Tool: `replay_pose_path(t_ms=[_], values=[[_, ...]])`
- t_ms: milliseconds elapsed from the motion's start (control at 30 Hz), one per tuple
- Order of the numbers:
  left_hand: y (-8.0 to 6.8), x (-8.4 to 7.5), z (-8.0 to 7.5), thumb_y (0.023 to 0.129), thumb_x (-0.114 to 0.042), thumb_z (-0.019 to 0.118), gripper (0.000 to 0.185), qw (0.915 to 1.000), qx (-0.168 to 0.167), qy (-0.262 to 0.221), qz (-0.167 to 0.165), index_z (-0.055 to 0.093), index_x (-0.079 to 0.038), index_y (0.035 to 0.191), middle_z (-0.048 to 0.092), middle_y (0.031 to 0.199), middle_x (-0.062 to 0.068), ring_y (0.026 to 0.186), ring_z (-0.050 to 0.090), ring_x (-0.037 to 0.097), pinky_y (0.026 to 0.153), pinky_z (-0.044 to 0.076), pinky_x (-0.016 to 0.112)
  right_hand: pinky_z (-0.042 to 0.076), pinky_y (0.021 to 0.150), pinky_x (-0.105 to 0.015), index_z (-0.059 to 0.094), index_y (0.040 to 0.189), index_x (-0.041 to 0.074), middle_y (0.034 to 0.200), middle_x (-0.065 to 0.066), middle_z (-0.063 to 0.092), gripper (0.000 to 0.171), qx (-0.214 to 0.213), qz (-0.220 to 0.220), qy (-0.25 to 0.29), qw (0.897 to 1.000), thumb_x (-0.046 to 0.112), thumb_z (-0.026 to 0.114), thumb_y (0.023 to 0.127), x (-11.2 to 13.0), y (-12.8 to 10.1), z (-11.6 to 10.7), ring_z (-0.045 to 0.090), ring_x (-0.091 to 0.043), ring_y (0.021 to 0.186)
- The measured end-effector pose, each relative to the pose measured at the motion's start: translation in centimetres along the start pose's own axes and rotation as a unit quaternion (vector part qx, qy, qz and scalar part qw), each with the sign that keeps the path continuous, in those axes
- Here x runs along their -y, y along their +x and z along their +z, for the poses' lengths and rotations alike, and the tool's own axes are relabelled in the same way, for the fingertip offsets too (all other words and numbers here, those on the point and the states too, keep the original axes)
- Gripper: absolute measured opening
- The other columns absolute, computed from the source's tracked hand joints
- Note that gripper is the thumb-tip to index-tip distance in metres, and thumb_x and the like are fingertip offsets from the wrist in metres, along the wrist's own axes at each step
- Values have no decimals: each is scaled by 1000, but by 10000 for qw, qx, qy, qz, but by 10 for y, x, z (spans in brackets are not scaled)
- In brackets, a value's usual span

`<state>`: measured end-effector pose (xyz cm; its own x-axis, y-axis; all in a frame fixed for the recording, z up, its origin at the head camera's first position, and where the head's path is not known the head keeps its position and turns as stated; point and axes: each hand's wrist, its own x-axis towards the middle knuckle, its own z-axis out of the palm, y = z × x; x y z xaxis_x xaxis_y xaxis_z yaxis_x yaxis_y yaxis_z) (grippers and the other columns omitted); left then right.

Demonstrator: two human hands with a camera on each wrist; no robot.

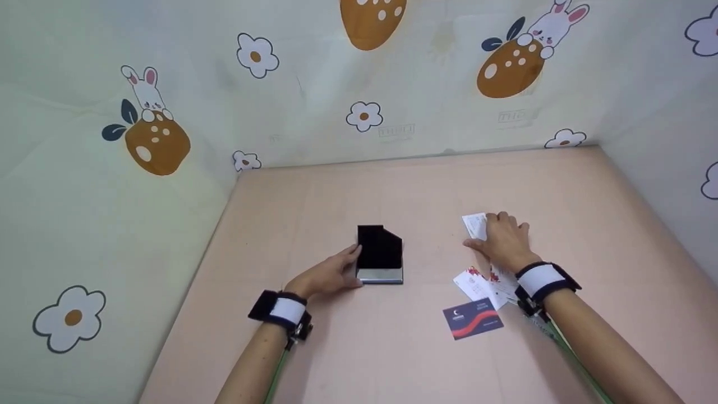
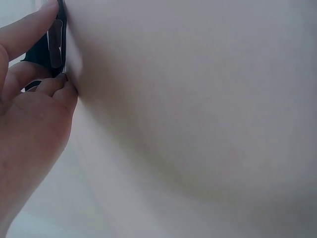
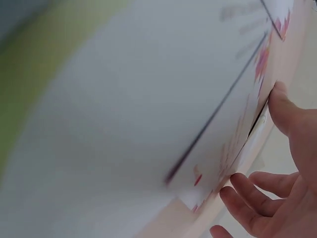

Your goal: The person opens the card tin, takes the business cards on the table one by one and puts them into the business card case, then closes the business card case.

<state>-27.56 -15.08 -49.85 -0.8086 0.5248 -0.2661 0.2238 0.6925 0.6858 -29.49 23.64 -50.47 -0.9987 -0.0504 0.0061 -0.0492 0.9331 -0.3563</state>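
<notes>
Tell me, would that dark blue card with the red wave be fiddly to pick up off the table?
Probably. The dark blue card lies flat on the table, so there is little edge to catch. It looks thin and light, likely to slide if pushed, and should flex slightly rather than flop.
</notes>
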Motion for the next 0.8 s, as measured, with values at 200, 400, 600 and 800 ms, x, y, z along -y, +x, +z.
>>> replay_pose_path(t_ms=[200,400,600,800], values=[[0,1,1,95,-19,69,80,10000,-1,-32,-50,21,-6,159,11,170,10,156,14,33,128,17,46,32,97,-68,42,141,-15,129,-38,52,82,1,117,219,9997,37,76,88,6,2,1,51,-51,116],[0,2,2,96,-19,67,80,10000,27,-55,11,21,-5,159,10,170,10,157,13,33,129,16,45,31,99,-70,48,136,-14,122,-35,56,75,71,442,451,9980,33,78,86,10,4,0,53,-51,112],[0,1,0,96,-20,68,80,10000,-13,-4,-4,21,-5,159,11,170,11,156,14,33,129,17,46,32,94,-66,57,125,-11,114,-32,58,63,-41,477,573,9972,33,80,85,11,5,1,53,-48,106],[0,1,1,96,-20,67,79,9999,26,-57,-99,21,-7,159,10,170,10,157,13,33,129,16,46,34,94,-61,51,137,-10,128,-35,49,72,-144,474,803,9955,29,80,85,11,3,3,48,-48,115]])
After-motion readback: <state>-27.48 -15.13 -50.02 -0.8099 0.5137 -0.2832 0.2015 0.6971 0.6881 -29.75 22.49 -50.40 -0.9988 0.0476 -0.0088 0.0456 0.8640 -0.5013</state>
